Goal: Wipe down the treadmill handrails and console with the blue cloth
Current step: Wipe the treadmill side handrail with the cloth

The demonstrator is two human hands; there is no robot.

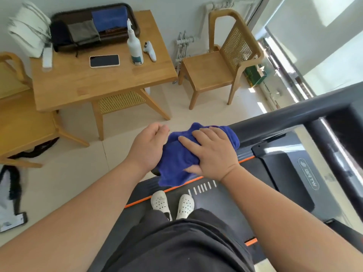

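The blue cloth is bunched around the near end of the dark treadmill handrail, which runs up to the right toward the console. My right hand lies flat on top of the cloth, fingers spread, pressing it onto the rail. Just left of the cloth, my left hand touches its edge with fingers loosely curled; whether it grips the cloth is hidden. The end of the rail is covered by the cloth.
I stand on the treadmill belt in white shoes. A wooden table with a spray bottle, a phone and a tray of folded cloths stands to the left. Wooden chairs flank it.
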